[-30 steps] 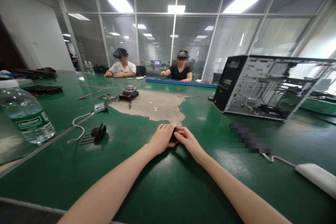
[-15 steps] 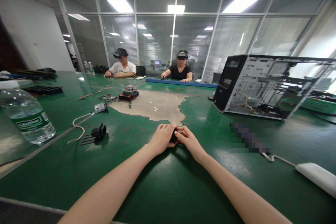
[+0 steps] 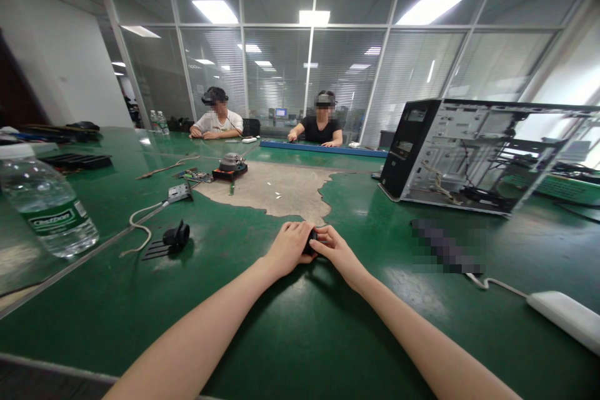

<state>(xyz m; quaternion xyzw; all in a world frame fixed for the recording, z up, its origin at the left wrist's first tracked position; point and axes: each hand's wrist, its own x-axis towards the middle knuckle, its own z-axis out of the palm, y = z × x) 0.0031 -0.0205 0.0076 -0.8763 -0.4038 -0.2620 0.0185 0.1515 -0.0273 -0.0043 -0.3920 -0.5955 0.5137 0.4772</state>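
Observation:
Between my hands, at the middle of the green table (image 3: 300, 337), is a small black part (image 3: 310, 241), mostly covered by fingers, so its kind does not show. My left hand (image 3: 289, 246) is closed around its left side, palm down. From the other side my right hand (image 3: 336, 249) grips it with thumb and bent fingers. To the left lies a black plastic piece (image 3: 175, 236) with long prongs. Beyond it sits a metal bracket (image 3: 180, 192) with a pale cable.
An open computer case (image 3: 412, 150) stands at the right, near a blurred dark object (image 3: 445, 247) and a white power bank-like block (image 3: 565, 319). A water bottle (image 3: 51, 219) is at the left. A cooler-like part (image 3: 230, 165) sits farther back. Two people sit across the table.
My right thumb and fingers have shifted slightly on the black part. Otherwise both hands stay in place.

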